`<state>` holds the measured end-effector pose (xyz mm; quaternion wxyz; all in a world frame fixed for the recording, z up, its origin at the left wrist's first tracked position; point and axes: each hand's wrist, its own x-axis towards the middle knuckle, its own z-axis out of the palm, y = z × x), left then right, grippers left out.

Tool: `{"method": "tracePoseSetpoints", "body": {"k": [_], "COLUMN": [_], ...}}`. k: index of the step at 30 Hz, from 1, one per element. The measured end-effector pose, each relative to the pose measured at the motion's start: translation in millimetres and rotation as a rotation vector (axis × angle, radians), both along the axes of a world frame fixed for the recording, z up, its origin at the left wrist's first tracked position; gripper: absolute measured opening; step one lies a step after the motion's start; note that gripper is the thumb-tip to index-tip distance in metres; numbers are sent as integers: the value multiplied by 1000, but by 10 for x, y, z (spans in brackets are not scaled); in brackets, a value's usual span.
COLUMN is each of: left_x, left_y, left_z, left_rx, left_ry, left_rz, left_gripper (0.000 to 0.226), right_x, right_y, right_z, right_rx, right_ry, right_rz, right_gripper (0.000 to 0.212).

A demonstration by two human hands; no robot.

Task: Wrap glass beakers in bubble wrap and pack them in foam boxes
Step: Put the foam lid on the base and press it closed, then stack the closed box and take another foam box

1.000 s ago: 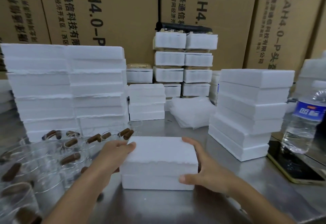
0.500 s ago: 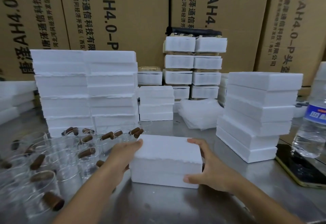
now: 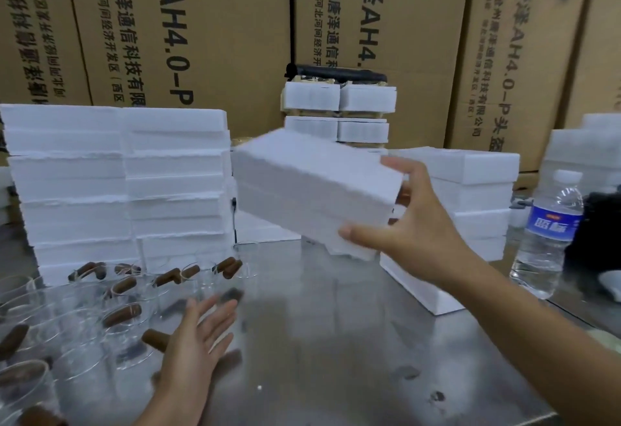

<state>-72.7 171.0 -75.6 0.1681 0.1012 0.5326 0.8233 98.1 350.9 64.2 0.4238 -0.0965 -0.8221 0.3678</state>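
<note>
The right hand [image 3: 413,241] grips one end of a closed white rectangular foam box [image 3: 312,187] between thumb and fingers, holding it tilted in the air above the shiny steel tabletop [image 3: 336,341] and touching nothing else. The left hand [image 3: 198,341] hangs flat with its fingers spread, holding nothing, just beside a cluster of clear glass beakers [image 3: 84,325] standing at the table's left. Tall stacks of white foam boxes [image 3: 117,183] rise behind the beakers; a clear plastic water bottle [image 3: 547,237] stands far right.

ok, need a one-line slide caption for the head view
Right hand holds a foam box tilted above the steel table; open left hand hovers by the glass beakers.
</note>
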Motion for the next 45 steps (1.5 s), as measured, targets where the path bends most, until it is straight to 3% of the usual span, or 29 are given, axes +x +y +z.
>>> {"method": "tracePoseSetpoints", "body": {"k": [6,11,16,34,45], "left_x": [26,57,85,77,55], "left_y": [24,14,29,44,59], "left_z": [-12,-6,8,-21,-64], "left_rx": [-100,-113,-114,-139,-130], "left_ry": [78,75,104,138,139], "left_rz": [-16,-27,-22,-22,2], "left_gripper": [34,30,25,18,18], "right_x": [204,255,194,-80,-57], "right_y": [480,1003,1282,1508,1544], "right_z": [1205,1556,1516,1174,1138], "right_rx": [37,-73,-150,-209,-219], "right_ry": [168,15,-176,-204,-165], "right_rz": [-335,-635,-796,-878,-820], "right_gripper": [86,92,106,108,107]}}
